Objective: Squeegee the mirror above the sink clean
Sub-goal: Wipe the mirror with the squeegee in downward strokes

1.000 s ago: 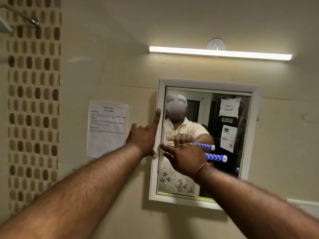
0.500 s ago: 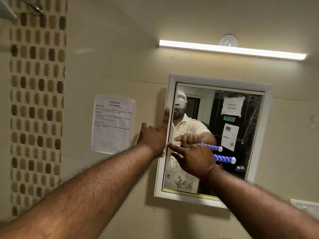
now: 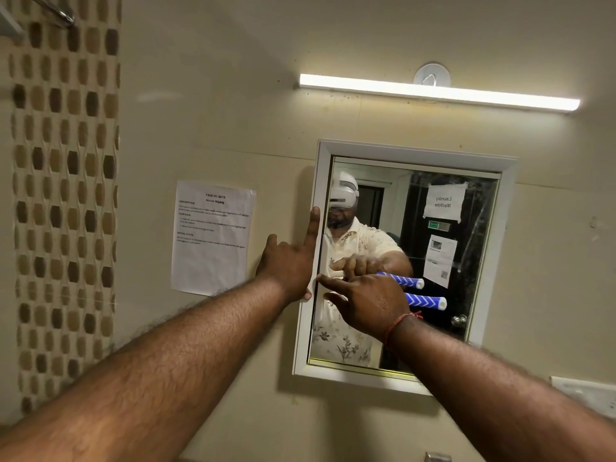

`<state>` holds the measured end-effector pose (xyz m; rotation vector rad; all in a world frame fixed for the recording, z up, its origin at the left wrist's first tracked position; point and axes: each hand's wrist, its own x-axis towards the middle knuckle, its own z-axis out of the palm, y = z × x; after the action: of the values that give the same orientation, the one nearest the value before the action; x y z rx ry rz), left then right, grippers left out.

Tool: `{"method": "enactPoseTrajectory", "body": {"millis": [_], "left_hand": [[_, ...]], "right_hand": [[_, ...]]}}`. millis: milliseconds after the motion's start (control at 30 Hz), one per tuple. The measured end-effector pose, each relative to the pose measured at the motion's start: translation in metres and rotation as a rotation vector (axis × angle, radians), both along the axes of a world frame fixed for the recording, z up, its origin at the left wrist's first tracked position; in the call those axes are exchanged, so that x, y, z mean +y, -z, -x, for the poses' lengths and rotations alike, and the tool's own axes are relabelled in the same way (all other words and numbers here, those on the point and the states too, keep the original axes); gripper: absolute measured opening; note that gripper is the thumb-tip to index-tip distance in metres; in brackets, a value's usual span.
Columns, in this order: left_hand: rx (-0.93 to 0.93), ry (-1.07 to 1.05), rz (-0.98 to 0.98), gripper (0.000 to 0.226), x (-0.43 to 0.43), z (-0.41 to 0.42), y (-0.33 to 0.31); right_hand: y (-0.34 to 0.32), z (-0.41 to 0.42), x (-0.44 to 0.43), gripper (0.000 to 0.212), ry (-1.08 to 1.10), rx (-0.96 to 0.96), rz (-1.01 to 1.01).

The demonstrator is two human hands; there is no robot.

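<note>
The left hand (image 3: 288, 265) braces the mirror's (image 3: 433, 331) left frame edge, and the right hand (image 3: 366, 305) with the squeegee (image 3: 425, 301) covers the glass beside it. The glass to the right lies unobstructed within the raised white frame (image 3: 416, 153).

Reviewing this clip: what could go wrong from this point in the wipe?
1. The left hand braces on the mirror frame, index finger beside the glass; it may leave fresh prints.
2. The right hand holds the squeegee at the mirror's left edge, blade hidden; the streaky right side of the mirror may get missed.
</note>
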<state>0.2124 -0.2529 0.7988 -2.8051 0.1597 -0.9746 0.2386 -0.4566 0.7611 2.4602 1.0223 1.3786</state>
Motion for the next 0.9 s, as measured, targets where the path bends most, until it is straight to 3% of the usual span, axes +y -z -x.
{"method": "enactPoseTrajectory", "body": {"millis": [900], "left_hand": [[0.007,-0.007,-0.003,0.179,-0.004,-0.002,0.005]], "right_hand": [[0.008,0.001,-0.001,0.041,0.031,-0.1,-0.007]]}}
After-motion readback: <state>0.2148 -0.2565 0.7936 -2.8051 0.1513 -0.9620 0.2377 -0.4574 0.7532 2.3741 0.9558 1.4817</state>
